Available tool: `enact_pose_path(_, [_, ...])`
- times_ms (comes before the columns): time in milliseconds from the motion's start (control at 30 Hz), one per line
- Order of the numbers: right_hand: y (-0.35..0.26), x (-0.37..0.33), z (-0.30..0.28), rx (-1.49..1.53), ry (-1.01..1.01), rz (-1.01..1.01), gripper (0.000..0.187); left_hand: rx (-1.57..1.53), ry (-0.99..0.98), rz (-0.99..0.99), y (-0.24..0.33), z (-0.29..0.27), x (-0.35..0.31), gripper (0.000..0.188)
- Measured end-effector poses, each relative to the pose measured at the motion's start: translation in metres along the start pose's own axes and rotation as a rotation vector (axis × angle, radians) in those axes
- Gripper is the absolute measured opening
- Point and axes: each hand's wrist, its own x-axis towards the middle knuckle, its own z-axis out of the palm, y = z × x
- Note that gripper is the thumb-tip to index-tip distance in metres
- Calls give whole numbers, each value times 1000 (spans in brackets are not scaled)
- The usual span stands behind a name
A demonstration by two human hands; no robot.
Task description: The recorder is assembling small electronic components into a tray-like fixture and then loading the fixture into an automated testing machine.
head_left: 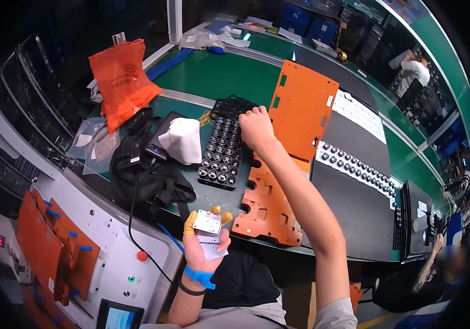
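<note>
My left hand [195,253], with yellow finger cots and a blue wrist strap [200,277], is raised in front of the bench edge. Its fingers are closed on several small white plates [208,223] with holes, fanned one over another. My right hand [257,129] reaches across to the far right side of a black tray [216,184] filled with rows of round black-and-silver parts [221,149]. Those fingers are curled in; what they hold, if anything, is hidden. Right of the tray stands an orange fixture, its lid plate [304,109] raised above a cut-out base [270,204].
A white strip of round black parts [355,166] lies on a dark mat [342,219] at right. Left of the tray are a white cover [181,140], black straps [155,183] and an orange bag [122,82]. A machine panel [152,257] stands lower left. A co-worker's arm [426,266] shows at right.
</note>
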Motion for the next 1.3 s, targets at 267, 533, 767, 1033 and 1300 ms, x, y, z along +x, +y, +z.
enact_pose_path(267, [0, -8, -26, -67, 28, -55, 10, 243, -107, -6, -14, 7, -2, 46])
enact_pose_path(533, [-34, -116, -110, 1003, 376, -36, 26, 398, 6, 74, -29, 16, 0, 50])
enact_pose_path(767, [-26, -216, -156, 1031, 304, -142, 31, 506, -236, 45, -47, 19, -2, 56])
enact_pose_path(1033, [-21, -253, -151, 1116, 135, 42, 30, 551, -302, 48, -65, 21, -8, 60])
enact_pose_path(1300, [-24, -257, -146, 1111, 192, 67, 35, 681, -319, 65, -69, 20, -13, 61])
